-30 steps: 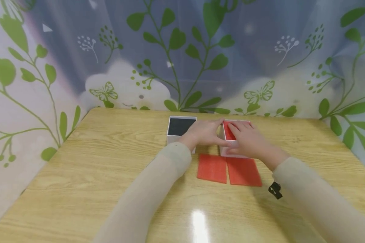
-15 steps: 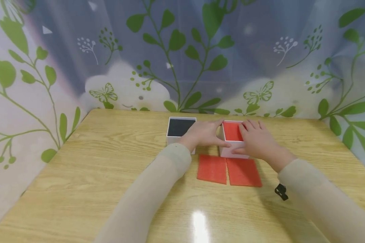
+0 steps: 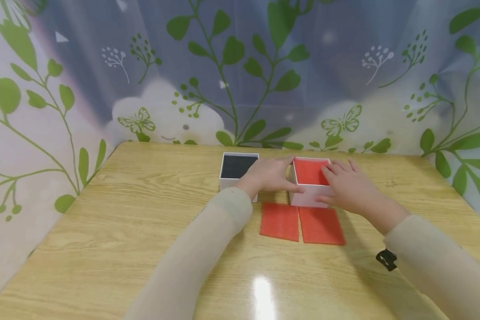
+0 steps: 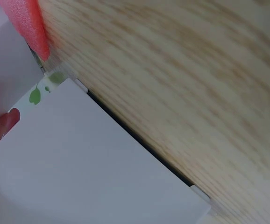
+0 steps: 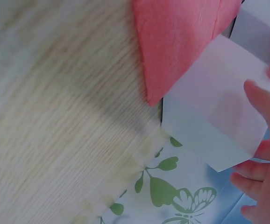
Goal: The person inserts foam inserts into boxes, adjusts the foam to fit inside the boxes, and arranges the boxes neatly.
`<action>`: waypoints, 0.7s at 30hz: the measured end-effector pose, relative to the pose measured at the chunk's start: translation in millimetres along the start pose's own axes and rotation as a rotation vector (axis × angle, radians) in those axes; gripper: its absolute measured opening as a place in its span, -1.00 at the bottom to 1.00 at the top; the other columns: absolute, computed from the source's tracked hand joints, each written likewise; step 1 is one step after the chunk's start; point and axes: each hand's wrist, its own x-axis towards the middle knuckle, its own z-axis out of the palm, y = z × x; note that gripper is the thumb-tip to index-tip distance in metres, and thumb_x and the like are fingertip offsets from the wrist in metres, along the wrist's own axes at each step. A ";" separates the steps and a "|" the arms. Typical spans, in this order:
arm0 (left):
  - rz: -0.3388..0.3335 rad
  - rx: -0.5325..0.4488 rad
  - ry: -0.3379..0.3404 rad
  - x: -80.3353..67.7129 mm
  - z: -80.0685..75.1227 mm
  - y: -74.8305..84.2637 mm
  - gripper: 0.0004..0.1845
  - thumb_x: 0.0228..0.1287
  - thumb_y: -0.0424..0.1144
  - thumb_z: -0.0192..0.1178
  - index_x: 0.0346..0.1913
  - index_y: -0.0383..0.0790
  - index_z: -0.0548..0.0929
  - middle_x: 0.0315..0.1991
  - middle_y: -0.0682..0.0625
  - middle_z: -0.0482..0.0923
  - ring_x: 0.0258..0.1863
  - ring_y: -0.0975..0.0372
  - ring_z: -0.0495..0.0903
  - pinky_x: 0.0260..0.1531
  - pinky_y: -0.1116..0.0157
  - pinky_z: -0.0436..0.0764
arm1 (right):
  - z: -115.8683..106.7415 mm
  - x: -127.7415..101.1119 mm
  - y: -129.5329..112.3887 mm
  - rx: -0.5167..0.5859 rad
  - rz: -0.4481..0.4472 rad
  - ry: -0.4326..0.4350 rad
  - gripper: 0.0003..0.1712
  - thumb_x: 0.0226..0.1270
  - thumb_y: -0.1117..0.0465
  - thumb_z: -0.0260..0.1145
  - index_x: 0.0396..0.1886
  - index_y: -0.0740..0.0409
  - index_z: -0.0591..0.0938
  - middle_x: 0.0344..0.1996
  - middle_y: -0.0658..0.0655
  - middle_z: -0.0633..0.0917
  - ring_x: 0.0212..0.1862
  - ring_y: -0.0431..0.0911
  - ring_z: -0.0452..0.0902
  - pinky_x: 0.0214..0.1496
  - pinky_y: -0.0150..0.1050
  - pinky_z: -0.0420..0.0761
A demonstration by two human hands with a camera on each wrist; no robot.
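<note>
A white open-topped box (image 3: 309, 195) stands at the right, with a red sponge-like square (image 3: 312, 172) inside, near its rim. My left hand (image 3: 269, 174) holds this box at its left side, thumb on the front wall and fingers at the back corner. At the right rim is my right hand (image 3: 352, 186), fingers extended, index fingertip at the red square's edge. In the right wrist view its thumb (image 5: 261, 100) lies near the box's front wall. Two more red squares, the left one (image 3: 279, 222) and the right one (image 3: 322, 226), lie flat in front.
Left of the held box stands a second white box (image 3: 228, 184) with dark sheets (image 3: 237, 166) inside. A wooden table (image 3: 144, 213) carries everything. Behind it hangs a leaf-patterned curtain (image 3: 200, 89). A black clip-like piece (image 3: 386, 259) shows below the right sleeve.
My right hand has slid rightward across the red square in the box to the right rim, uncovering more of the red. My left hand and both boxes have stayed in place.
</note>
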 end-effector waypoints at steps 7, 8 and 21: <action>0.000 -0.011 -0.006 0.1 -0.4 -0.2 0.12 -0.12 0.54 0.05 0.48 0.06 -0.01 0.30 0.17 0.32 0.12 0.29 0.43 -0.07 0.29 0.46 | -1.8 -11.8 -3.2 0.009 -0.028 0.065 -0.43 0.07 0.07 0.44 -0.02 0.38 0.58 -0.07 0.31 0.58 0.06 0.22 0.41 0.24 0.31 0.02; -0.001 -0.011 -0.007 0.4 -0.4 -0.2 0.12 -0.13 0.54 0.05 0.48 0.07 -0.01 0.29 0.17 0.32 0.11 0.30 0.43 -0.07 0.29 0.46 | -1.5 -12.9 -3.2 0.004 -0.035 0.081 -0.48 0.07 0.10 0.44 -0.05 0.37 0.59 -0.09 0.30 0.59 0.04 0.21 0.43 0.23 0.31 0.03; 0.003 0.005 -0.008 2.1 1.1 -1.1 0.12 -0.12 0.55 0.03 0.48 0.09 -0.02 0.30 0.20 0.30 0.11 0.30 0.43 -0.08 0.29 0.46 | 4.6 -13.5 -2.3 0.037 -0.022 0.123 -0.47 0.07 0.11 0.44 -0.03 0.37 0.58 -0.07 0.32 0.58 0.04 0.22 0.42 0.21 0.29 0.11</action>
